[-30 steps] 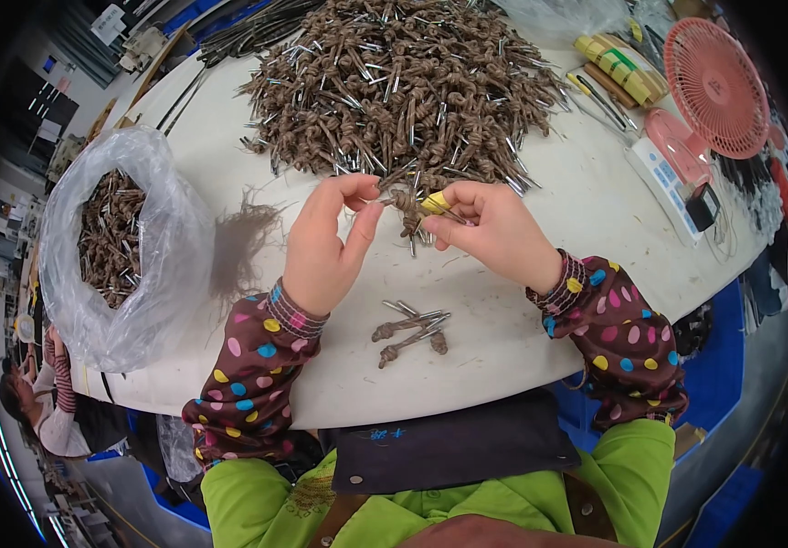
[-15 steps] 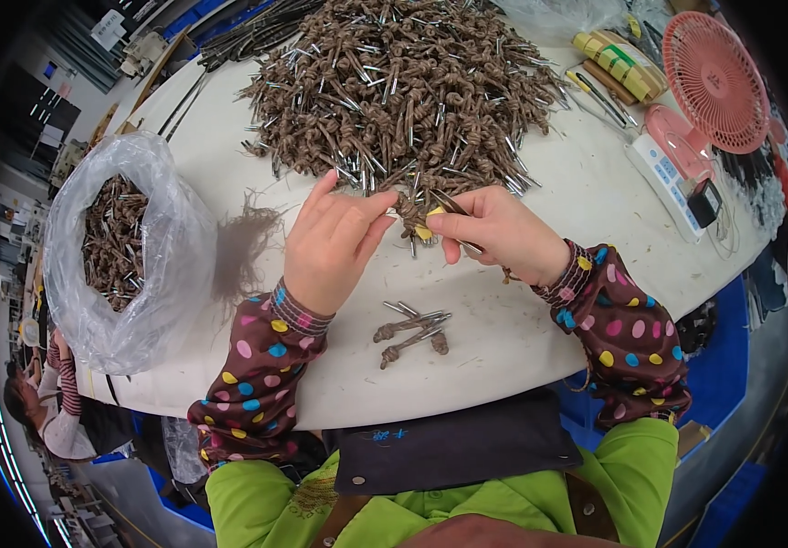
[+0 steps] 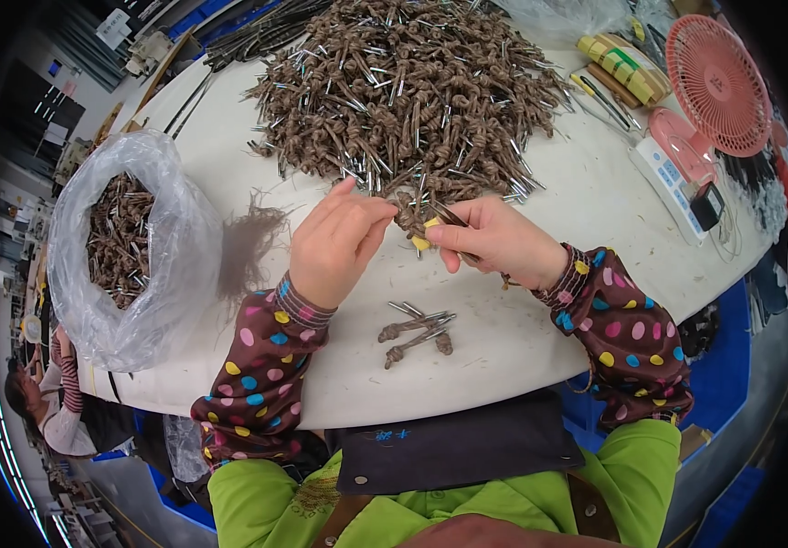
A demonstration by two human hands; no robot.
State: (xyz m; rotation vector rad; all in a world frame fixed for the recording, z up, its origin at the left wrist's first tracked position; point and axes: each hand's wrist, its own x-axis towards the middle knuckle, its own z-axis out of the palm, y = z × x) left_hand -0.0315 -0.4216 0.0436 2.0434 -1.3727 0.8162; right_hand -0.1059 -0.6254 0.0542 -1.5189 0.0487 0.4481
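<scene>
My left hand (image 3: 334, 242) is closed in a pinch, thumb and forefinger at a knotted brown cord (image 3: 409, 219) with metal tips. From the other side my right hand (image 3: 503, 242) grips what look like dark metal thread snips (image 3: 451, 217) with a yellow part, held against the knot. The fingers hide much of the tool. Both hands are just in front of a big pile of similar knotted cords (image 3: 403, 91) with silvery ends. Nearer to me, a few knotted cords (image 3: 418, 331) lie crossed on the white table (image 3: 512, 338).
A clear plastic bag (image 3: 188, 242) of knotted cords stands at the left, with loose brown fibres (image 3: 252, 242) beside it. At the right are a pink fan (image 3: 718, 87), a white power strip (image 3: 672, 187) and a yellow-wrapped bundle (image 3: 627, 68). Another person (image 3: 51, 402) sits at far left.
Both hands stay at the same knot, with only slight shifts of the fingers. The whole view has moved a little.
</scene>
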